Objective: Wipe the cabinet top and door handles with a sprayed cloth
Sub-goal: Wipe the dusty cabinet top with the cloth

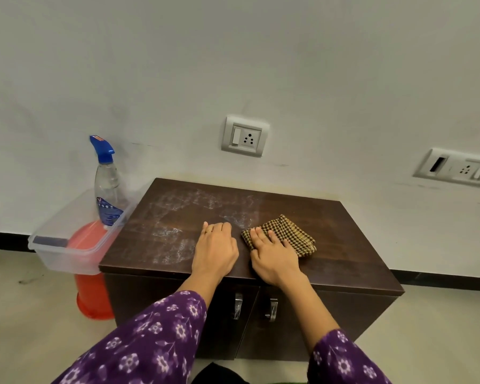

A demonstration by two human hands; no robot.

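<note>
A low dark-brown cabinet stands against the wall; its top shows whitish dusty smears on the left half. A folded brown-and-tan checked cloth lies on the top, right of centre. My right hand presses flat on the cloth's near left part with straight fingers. My left hand rests flat on the bare top just left of the cloth, a ring on one finger. Two metal door handles hang side by side on the front doors below my wrists.
A clear spray bottle with a blue trigger stands in a clear plastic box, which sits on an orange cone-shaped stand to the cabinet's left. Wall sockets sit behind. Tiled floor surrounds the cabinet.
</note>
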